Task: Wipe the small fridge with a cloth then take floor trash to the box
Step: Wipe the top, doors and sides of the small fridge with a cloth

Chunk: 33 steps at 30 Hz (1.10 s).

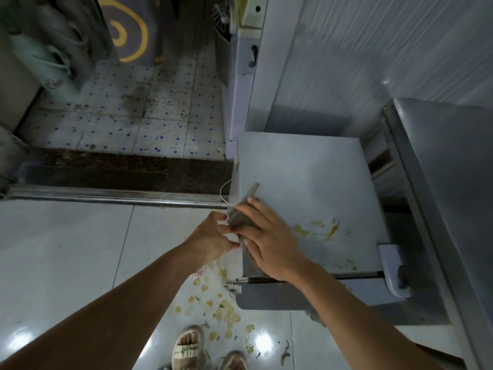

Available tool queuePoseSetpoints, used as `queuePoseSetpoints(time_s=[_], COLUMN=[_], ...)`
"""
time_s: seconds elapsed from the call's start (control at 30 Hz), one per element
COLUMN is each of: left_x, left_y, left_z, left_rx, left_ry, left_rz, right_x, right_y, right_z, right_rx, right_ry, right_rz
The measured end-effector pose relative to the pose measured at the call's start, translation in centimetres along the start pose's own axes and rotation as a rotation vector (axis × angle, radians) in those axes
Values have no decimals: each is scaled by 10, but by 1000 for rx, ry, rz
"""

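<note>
A grey-brown cloth (pixel 241 213) is seen at mid-frame on the pale grey-white fridge top (pixel 306 182), which is marked with yellow-orange smears (pixel 317 228) at right of centre. Yellowish scraps (pixel 218 311) are scattered over the glossy white floor tiles (pixel 66 249) at lower centre. White tiles dotted with blue (pixel 149 121) and a grey mat with a yellow spiral (pixel 128 30) are shown at upper left.

dim, bluish light, soft overall (wide-angle bending at edges), with two lamp glares on the glossy floor (pixel 66 263).

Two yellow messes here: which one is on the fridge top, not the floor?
The yellow smear right of the right hand, on the small fridge top. The other, scattered scraps, lies on the floor tiles by the sandalled feet.
</note>
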<state>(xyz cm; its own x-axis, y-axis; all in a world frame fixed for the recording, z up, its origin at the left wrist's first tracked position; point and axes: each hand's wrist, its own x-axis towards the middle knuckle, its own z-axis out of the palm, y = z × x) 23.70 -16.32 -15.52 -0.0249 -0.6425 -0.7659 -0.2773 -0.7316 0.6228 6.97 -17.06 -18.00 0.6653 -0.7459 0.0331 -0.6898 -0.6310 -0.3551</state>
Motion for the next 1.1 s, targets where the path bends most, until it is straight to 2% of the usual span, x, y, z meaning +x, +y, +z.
queuePoseSetpoints(time_s=[0.07, 0.2, 0.3, 0.4, 0.5, 0.6, 0.77, 0.87, 0.93, 1.03, 1.1], left_x=[0, 6, 8, 10, 14, 17, 21, 25, 26, 27, 27], left_y=[7, 20, 23, 24, 26, 28, 25, 23, 23, 24, 24], left_z=[3, 11, 21, 31, 36, 44, 55, 56, 57, 59, 60], left_rx=[-1, 30, 93, 136, 158, 199, 340, 331, 327, 333, 332], left_ry=[27, 122, 168, 214, 285, 339, 395, 395, 398, 412, 420], left_rz=[3, 36, 52, 59, 67, 60, 43, 36, 40, 22, 17], right_x=[15, 47, 19, -22, -23, -20, -63, -68, -62, -63, -74], right_y=[18, 43, 27, 13, 40, 81, 138, 138, 113, 65, 64], right_z=[-8, -16, 0, 8, -5, -24, -49, -53, -44, -22, -23], right_rx=[-22, -22, -93, -72, -97, -110, -201, -174, -142, -131, -147], right_ry=[7, 72, 157, 139, 122, 163, 189, 201, 211, 223, 175], right_rz=[7, 224, 290, 247, 188, 367, 672, 883, 962, 790, 658])
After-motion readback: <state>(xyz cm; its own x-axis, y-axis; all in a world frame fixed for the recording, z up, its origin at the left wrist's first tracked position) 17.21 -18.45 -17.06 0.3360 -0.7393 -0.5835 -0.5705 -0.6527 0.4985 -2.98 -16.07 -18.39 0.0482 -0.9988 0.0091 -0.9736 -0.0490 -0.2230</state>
